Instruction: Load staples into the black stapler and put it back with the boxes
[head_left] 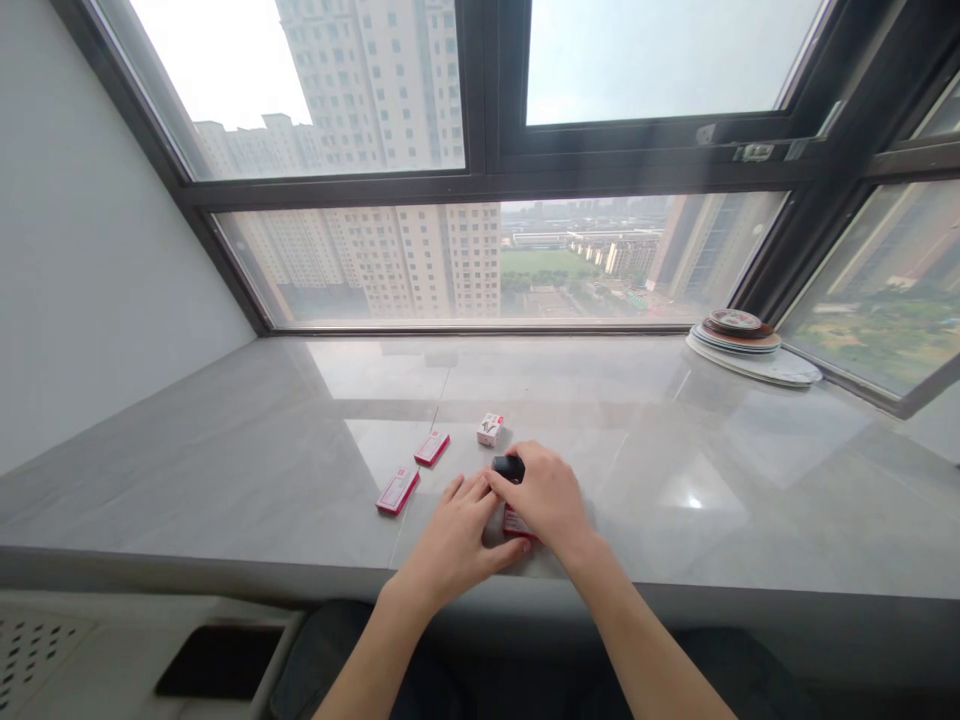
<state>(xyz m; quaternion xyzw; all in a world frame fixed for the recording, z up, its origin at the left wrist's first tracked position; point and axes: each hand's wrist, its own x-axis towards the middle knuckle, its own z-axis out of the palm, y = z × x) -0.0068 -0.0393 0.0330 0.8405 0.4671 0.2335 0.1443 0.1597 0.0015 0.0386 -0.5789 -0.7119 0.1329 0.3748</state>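
Two bare hands meet at the near edge of a pale stone windowsill, as I follow the work remotely through the head camera. The right hand is curled around a small black object, its fingers narrow and apparently closed on it; what the object is, I cannot tell. The left hand comes in from the other side, its thumb well apart from its fingers and its fingertips by the right thumb. Whether it grips anything, I cannot tell. Between and below the hands, partly covered, lies a red-edged box.

To the left, two flat boxes, a nearer red-and-white box and a farther red-and-white box, rest apart from each other, untouched. Just beyond the hands stands a small white box. A stack of plates sits in the far right corner by the window.

I judge the work to be midway: the black object is in hand, not set down. Whether any box has been opened or finished with, I cannot tell.
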